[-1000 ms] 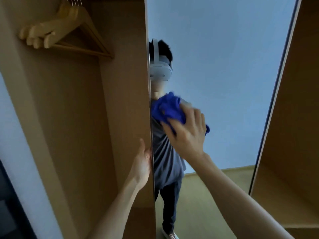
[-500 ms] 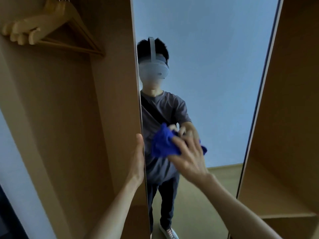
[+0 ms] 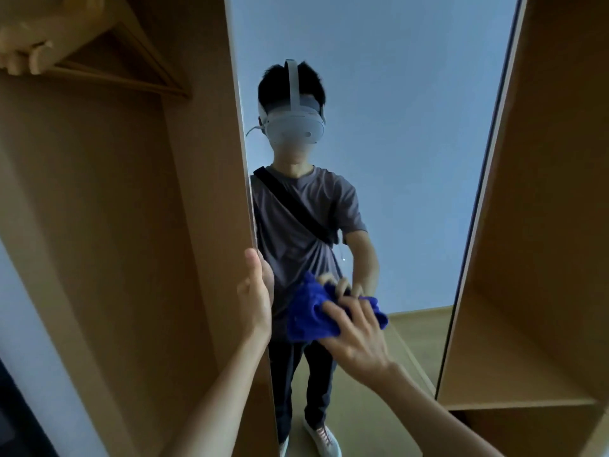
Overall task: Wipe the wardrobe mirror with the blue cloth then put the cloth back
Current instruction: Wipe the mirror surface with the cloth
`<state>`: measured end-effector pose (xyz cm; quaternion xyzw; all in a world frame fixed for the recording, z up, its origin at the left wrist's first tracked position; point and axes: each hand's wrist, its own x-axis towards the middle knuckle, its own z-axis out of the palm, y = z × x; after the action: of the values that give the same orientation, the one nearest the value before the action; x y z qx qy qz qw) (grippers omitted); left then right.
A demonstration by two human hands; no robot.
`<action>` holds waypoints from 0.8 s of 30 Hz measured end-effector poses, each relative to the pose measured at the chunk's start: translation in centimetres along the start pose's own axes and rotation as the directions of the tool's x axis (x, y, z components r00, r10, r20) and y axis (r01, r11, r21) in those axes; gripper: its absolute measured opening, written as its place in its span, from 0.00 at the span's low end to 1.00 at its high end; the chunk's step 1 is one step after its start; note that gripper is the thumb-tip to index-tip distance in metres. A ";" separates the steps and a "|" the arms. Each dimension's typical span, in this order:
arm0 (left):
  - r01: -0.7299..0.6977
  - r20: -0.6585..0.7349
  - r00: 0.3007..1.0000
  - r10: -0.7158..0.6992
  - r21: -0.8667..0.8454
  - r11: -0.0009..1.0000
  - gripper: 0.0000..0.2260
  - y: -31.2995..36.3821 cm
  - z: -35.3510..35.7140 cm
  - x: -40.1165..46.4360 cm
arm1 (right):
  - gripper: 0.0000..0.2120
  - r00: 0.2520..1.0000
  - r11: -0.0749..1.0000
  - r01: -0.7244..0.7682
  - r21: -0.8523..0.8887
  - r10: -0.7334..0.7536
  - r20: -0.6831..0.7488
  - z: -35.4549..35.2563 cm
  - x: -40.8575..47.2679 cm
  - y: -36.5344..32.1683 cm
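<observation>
Your right hand (image 3: 357, 338) presses the bunched blue cloth (image 3: 313, 316) on the mirror (image 3: 412, 143), grip pinching it. Left hand (image 3: 255, 301) wraps the door edge (image 3: 245, 179). Wiping looks midway; returning the cloth remains.

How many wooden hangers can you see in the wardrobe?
2 at least, maybe more. The wooden hangers hang bunched together at the top left, inside the open compartment; two blurry shoulder ends show there. Their hooks are cut off by the frame, so others may be hidden.

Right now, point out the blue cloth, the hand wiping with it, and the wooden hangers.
blue cloth (image 3: 309, 316): head view, on its bunched left part.
right hand (image 3: 357, 338): head view, on the back of the hand pressing the cloth.
wooden hangers (image 3: 49, 44): head view, on their pale shoulder ends.
</observation>
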<state>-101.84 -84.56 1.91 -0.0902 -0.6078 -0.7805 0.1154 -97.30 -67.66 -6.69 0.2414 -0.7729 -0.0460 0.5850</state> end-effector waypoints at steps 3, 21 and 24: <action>-0.008 -0.009 1.000 0.008 -0.018 1.000 0.23 0.1 0.4 0.0 | 0.12 0.992 0.998 0.061 0.005 -0.062 0.106 -0.7 -1.8 0.5; -0.004 -0.081 0.997 0.014 0.126 0.992 0.14 0.5 0.8 -1.4 | 0.10 0.980 0.977 -0.199 -0.069 0.197 -0.033 -2.9 -1.4 4.3; -0.019 -0.088 0.996 0.030 0.119 0.993 0.31 0.8 1.0 -1.5 | 0.13 0.992 0.996 -0.054 -0.070 0.061 0.107 -3.0 -5.3 3.2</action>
<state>-100.17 -83.71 2.44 -0.0556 -0.6459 -0.7450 0.1571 -94.48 -62.01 -9.28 0.1966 -0.8084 -0.0681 0.5507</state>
